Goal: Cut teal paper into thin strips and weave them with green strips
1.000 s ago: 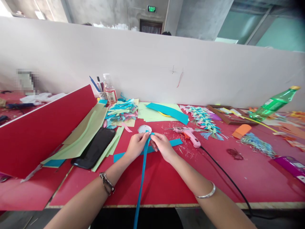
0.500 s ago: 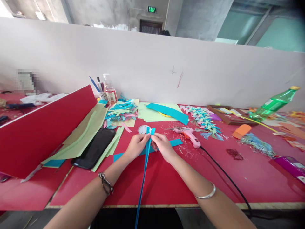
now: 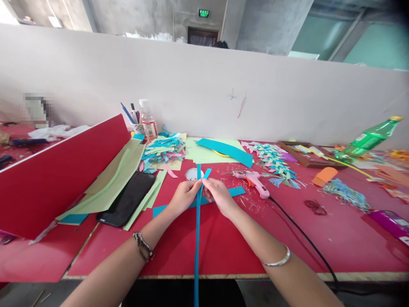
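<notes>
Between my fingertips, at the middle of the table, is a long narrow blue paper strip [image 3: 197,238]. Its two short ends stick up past my fingers, spread apart, and the rest hangs down toward me over the table's front edge. My left hand [image 3: 185,195] pinches it from the left. On the other side my right hand [image 3: 219,195] pinches the strip close to its upper ends. Beneath both hands a wider blue paper piece [image 3: 235,192] lies flat on the red table. Just beyond my fingers rests a white round disc [image 3: 191,174], partly covered by the strip.
Right of my hands lies a pink glue gun [image 3: 252,179] with a black cord. A black phone [image 3: 126,200] and green paper strips [image 3: 145,200] lie left. Farther back are a heap of cut paper strips [image 3: 166,147], a woven paper piece [image 3: 271,157] and a tilted green bottle [image 3: 367,140].
The strip's ends have spread farther apart and reach higher above my fingers. Its hanging length has swung slightly right and turned its flat side more to view. Both hands stay nearly in place.
</notes>
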Available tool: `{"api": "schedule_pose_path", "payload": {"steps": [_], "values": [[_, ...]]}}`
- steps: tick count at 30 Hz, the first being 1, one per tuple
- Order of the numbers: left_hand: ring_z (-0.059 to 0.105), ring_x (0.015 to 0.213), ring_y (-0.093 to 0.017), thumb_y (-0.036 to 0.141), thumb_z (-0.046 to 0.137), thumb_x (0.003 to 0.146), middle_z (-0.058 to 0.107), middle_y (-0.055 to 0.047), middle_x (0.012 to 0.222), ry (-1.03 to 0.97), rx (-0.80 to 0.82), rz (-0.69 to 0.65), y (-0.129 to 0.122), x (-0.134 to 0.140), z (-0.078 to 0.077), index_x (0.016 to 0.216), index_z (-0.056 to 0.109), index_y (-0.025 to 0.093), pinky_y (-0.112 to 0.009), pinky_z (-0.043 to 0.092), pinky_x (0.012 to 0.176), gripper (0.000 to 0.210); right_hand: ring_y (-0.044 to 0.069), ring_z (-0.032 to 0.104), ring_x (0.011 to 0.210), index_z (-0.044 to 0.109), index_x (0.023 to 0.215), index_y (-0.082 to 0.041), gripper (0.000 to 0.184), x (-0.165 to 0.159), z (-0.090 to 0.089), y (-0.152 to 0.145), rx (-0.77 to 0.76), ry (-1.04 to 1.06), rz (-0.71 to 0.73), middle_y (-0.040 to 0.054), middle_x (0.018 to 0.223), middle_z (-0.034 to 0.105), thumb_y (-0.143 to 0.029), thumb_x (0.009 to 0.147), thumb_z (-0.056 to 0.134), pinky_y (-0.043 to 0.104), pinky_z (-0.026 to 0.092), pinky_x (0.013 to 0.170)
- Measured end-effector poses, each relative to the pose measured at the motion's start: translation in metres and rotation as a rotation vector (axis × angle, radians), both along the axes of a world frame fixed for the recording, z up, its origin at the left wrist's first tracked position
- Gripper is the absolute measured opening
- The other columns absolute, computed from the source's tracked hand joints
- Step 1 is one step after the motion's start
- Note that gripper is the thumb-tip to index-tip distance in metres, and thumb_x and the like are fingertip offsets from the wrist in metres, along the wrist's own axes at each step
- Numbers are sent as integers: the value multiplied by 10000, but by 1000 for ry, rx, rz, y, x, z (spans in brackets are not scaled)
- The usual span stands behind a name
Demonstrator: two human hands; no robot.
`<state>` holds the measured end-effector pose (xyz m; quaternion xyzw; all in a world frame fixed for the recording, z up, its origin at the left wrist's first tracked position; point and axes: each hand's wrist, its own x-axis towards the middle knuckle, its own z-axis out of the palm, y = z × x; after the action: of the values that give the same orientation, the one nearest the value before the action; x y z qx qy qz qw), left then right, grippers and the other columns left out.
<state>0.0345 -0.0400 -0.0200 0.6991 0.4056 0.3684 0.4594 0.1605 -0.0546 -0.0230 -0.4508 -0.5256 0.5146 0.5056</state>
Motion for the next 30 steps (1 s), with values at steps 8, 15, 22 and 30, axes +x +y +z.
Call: {"api": "schedule_pose_path", "payload": {"steps": [8, 15, 22, 30], "values": [[374, 456, -81, 430, 348, 802, 439, 37, 444, 3, 59, 28, 0, 0, -1, 565, 543, 119, -189, 308, 478, 438, 53, 325, 363, 412, 533, -180, 240, 0, -3, 1, 0, 49, 31, -82, 393, 365, -310, 721, 485, 192, 245, 378], [283, 396, -61, 436, 345, 793, 316, 63, 404, -9, 35, 122, 1, 1, -2, 520, 437, 143, -181, 218, 389, 412, 59, 338, 362, 393, 495, -179, 258, -2, -5, 1, -17, 74, 16, -71, 394, 380, -280, 721, 465, 197, 245, 375], [342, 356, -68, 477, 349, 783, 363, 57, 387, -3, -41, 13, 1, 1, -2, 547, 483, 136, -183, 265, 369, 436, 58, 332, 362, 391, 513, -183, 288, 2, -5, 3, 9, 84, -67, -74, 402, 367, -339, 747, 454, 197, 234, 378], [500, 566, -112, 410, 426, 762, 572, -2, 564, -69, 9, -84, 3, 0, -3, 570, 525, 130, -200, 387, 566, 353, 55, 356, 361, 439, 521, -168, 336, -1, 2, -2, 24, -21, 6, -60, 406, 410, -410, 754, 458, 205, 256, 398]]}}
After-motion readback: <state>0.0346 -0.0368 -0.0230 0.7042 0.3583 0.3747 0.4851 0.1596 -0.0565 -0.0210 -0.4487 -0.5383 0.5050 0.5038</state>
